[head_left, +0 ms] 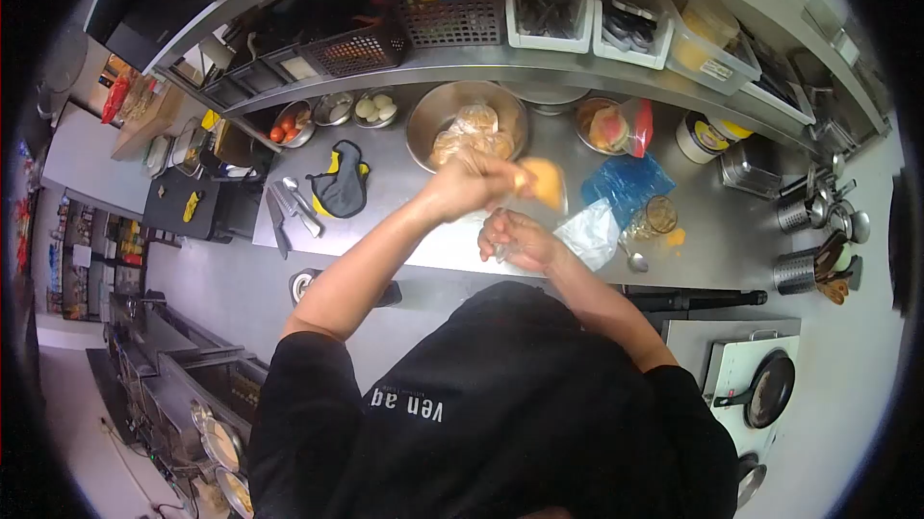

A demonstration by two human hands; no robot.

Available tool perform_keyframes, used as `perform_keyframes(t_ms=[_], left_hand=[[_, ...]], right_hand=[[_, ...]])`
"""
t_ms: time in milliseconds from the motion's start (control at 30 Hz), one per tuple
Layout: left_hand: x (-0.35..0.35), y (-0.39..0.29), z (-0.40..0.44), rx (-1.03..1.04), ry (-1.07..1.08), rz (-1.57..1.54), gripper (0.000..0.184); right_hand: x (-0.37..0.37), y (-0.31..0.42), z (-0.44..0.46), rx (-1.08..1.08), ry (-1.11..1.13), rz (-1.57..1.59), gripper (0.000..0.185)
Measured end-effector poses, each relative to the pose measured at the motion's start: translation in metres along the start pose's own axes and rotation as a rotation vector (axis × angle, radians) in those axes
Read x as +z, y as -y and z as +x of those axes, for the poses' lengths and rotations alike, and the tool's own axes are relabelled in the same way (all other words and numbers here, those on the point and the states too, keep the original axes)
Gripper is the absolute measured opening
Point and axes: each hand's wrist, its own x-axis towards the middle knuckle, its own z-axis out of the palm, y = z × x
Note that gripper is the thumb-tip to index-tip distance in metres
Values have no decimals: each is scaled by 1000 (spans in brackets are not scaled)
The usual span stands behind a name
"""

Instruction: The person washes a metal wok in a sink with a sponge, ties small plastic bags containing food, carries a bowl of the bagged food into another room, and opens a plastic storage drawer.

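Your right hand [520, 238] is curled over the counter [404, 225]; you can't tell from here whether its fingers grip anything. Just beside it lies a white plastic bag [591, 233], with a spoon [636, 261] and a glass [661, 214] to the right. A little farther out, your left hand [472, 184] pinches a blurred orange item [545, 183] above the counter. Beyond that hand stands a metal bowl [418, 132] holding wrapped buns [474, 141].

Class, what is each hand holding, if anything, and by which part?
The left hand grips a blurred orange piece near its left edge as pictured. The right hand is curled; whether it holds anything cannot be told.
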Motion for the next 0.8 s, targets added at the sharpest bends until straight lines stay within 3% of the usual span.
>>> perform_keyframes(t_ms=[33,100,167,200,233,267,300,367,400,433,500,533,567,633,667,700,767,800], left_hand=[[2,-2,-7,-81,130,-45,13],[0,24,-9,174,296,169,13],[-4,40,-12,101,344,285,14],[-5,45,-14,115,312,550,15],[-6,53,-15,127,277,813,16],[-7,72,-12,61,218,726,17],[-10,100,-8,57,215,722,17],[-12,144,2,-13,-85,343,17],[-7,136,-1,-169,-172,169,13],[-6,155,3,-169,-171,167,13],[-2,195,8,-550,-365,-454,15],[7,198,9,-593,-437,-588,20],[12,207,10,-600,-433,-591,20],[22,209,9,-637,-518,-557,13],[31,211,6,-532,-566,-361,11],[38,215,2,-540,-551,-358,11],[49,223,-3,240,-650,647,15],[48,222,-4,326,-554,643,24]], right_hand=[[-10,11,-2,24,-63,-293,21],[-30,40,-5,261,-449,-763,24],[-44,75,-7,388,-154,-1032,28],[-36,76,-6,393,-149,-1026,28],[-24,80,-6,535,-238,-1034,30],[-18,79,-6,678,-328,-1038,32],[-18,69,-7,684,-326,-1036,32],[-24,31,-7,382,-594,-687,35],[-36,11,-7,223,-670,-607,33],[-56,-6,-11,224,-671,-608,33],[-74,-34,-17,90,-665,-1339,31],[-68,-44,-24,22,-683,-1496,25],[-67,-48,-27,29,-689,-1493,25],[-70,-54,-33,39,-500,-1881,22],[-73,-53,-35,29,-471,-1936,20],[-71,-49,-37,34,-489,-1933,20],[-60,-33,-39,66,-569,-1717,20],[-56,-26,-39,181,-649,-1605,21]])
